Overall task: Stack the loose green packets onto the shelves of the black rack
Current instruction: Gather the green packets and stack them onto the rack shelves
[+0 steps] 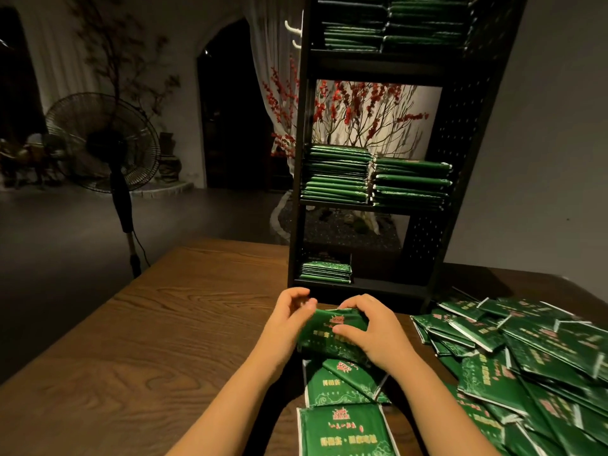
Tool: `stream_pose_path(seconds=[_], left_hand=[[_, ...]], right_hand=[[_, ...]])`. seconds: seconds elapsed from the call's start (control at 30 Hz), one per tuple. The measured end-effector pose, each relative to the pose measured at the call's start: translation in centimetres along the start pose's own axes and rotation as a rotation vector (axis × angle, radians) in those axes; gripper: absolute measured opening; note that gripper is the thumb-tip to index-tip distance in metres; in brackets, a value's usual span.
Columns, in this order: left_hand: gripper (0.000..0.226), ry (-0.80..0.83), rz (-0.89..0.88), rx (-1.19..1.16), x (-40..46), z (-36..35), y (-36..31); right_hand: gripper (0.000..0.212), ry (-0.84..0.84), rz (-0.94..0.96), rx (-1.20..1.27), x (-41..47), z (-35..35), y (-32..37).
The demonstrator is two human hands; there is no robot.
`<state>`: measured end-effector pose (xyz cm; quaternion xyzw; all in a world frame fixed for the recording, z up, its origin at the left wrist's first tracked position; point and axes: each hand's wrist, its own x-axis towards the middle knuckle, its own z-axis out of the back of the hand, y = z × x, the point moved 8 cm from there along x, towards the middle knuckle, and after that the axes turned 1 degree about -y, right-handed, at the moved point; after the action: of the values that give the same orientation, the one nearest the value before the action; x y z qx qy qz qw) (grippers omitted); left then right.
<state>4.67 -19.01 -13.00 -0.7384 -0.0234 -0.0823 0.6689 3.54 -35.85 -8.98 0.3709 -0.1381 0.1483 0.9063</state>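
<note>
A dim tea-house-like shop interior is showing itself: identical green packets (539, 353) filling a black rack (460, 159), wooden table (131, 340), curtained archway (230, 103), pedestal fan (105, 143)

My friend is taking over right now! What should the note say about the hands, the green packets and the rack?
Left hand and right hand: both grip one small bundle of glossy green foil packets just above the brown wooden table, in front of the tall black metal rack.
Done: top shelf stacks and middle shelf stacks are filled; the bottom shelf holds one short stack on its left.
Left: shelve the held bundle, then the big loose pile on the right and the few packets near the wrists.
</note>
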Motion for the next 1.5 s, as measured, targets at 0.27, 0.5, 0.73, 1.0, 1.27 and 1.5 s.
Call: stream_pose_path(seconds=[0.27, 0.5, 0.73, 1.0, 1.27, 1.5], left_hand=[[0.058, 0.084, -0.043, 0.201, -0.8, -0.7, 0.6], [0.054, 0.05, 0.023, 0.281, -1.0, -0.8, 2.2], [0.027, 0.118, 0.042, 0.438, -0.7, -2.2, 1.0], [0.047, 0.091, -0.061, 0.259, 1.3, -4.0, -5.0], [0.024, 0.124, -0.194, 0.064, 2.4, -9.0, -13.5], [0.024, 0.144, -0.283, -0.016, 3.2, -12.8, -19.3]], right_hand=[[0.06, 0.05, -0.186, 0.409, -1.5, 0.4, -3.1], [0.031, 0.004, -0.257, 0.36, -2.6, -0.1, -5.1], [0.026, 0.025, -0.239, 0.265, -3.0, 0.2, -4.2], [0.035, -0.143, -0.383, 0.917, -0.7, 4.5, -2.9], [0.023, -0.274, -0.393, 1.017, 2.1, 10.0, -0.3], [0.048, -0.158, -0.311, 0.021, 5.9, 13.8, 4.7]])
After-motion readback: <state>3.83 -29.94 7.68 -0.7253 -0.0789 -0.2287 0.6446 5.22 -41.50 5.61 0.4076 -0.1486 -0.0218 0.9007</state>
